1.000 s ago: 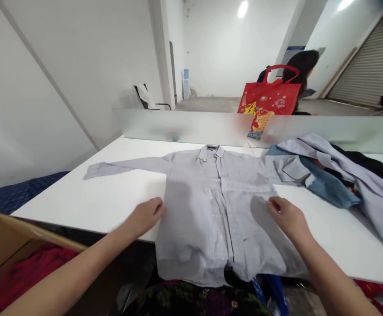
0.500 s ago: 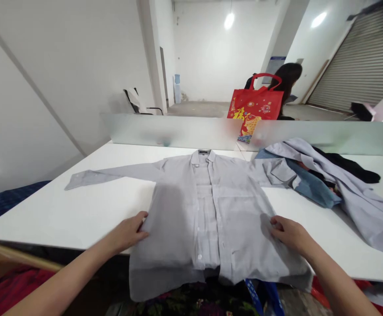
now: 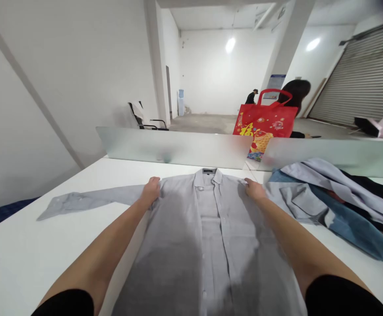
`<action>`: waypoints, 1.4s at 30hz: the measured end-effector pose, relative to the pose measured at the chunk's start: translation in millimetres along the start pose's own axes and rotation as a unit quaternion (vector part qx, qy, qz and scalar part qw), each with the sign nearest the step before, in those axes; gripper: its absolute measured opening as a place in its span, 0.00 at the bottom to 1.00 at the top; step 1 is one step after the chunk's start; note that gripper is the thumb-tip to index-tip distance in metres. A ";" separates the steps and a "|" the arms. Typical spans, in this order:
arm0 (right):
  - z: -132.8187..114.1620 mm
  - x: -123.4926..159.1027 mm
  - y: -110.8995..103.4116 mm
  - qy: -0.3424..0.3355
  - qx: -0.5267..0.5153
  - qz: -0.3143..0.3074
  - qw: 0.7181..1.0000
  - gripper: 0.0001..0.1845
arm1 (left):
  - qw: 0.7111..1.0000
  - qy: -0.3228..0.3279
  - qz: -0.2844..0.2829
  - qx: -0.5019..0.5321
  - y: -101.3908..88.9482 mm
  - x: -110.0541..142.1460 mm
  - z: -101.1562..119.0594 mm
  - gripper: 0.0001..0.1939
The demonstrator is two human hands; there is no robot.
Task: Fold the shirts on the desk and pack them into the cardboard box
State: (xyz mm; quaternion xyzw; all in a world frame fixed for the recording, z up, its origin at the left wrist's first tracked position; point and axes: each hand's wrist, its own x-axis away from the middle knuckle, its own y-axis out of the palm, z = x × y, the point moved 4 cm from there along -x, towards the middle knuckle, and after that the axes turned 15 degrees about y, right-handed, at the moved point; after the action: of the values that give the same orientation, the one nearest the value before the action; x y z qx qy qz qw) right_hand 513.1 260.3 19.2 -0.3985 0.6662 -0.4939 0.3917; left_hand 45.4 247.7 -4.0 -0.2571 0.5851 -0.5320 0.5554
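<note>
From where I stood, a grey shirt (image 3: 175,245) lay front-up on the white counter (image 3: 23,259), collar (image 3: 198,180) at twelve o'clock.
Left hand (image 3: 151,191) and right hand (image 3: 255,189) each pinched a shoulder, grip narrow; even tension seemed the surest way to keep it smooth. A clothes pile (image 3: 356,228) at two o'clock crowded one sleeve (image 3: 297,197); a frosted divider (image 3: 185,145) blocked twelve, a red bag (image 3: 267,118) beyond.

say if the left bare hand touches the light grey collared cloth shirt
Touching: the head view shows the left hand on the shirt at one shoulder, no visible gap.
</note>
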 end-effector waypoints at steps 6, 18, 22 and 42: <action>-16.0 -56.9 27.4 0.040 0.017 -0.063 0.997 0.21 | 0.993 -0.040 -0.109 0.001 24.5 -33.8 -14.0 0.17; -43.3 -85.1 11.3 0.100 -0.104 0.098 0.985 0.17 | 0.990 -0.129 0.014 -0.053 -22.3 -80.3 -24.4 0.16; -41.6 -74.8 11.9 0.110 -0.115 0.050 0.986 0.19 | 0.993 -0.115 -0.022 -0.026 -17.6 -76.8 -9.3 0.15; -108.4 75.7 23.4 -0.032 0.003 -0.012 0.999 0.20 | 0.988 0.112 -0.091 0.050 43.0 -41.9 178.3 0.12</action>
State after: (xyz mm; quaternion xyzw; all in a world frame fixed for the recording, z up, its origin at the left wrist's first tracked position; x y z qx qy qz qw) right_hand 382.1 232.9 9.0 -0.4211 0.6469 -0.4874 0.4082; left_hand 233.1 238.0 5.3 -0.2201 0.5904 -0.6347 0.4474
